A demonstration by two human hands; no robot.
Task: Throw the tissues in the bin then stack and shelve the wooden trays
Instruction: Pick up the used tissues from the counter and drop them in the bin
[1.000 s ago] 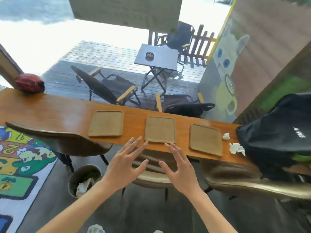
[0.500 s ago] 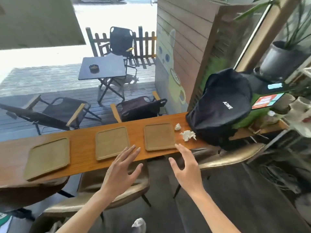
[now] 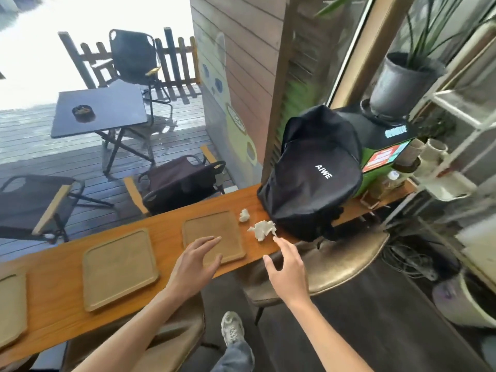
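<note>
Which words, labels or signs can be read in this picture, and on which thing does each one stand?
"AIWE": white letters on the black backpack.
Pale blue lettering on the dark panel behind the backpack: too blurred to read.
White text on the red and green sign below that panel: too blurred to read.

Bare forearms (no sleeves), grey jeans (image 3: pixel 236 355), worn white sneaker (image 3: pixel 232 327)

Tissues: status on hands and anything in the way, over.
Right hand open, fingertips just short of the larger tissue. Left hand open over the nearest tray. Small tissue untouched. Backpack crowds both tissues.
</note>
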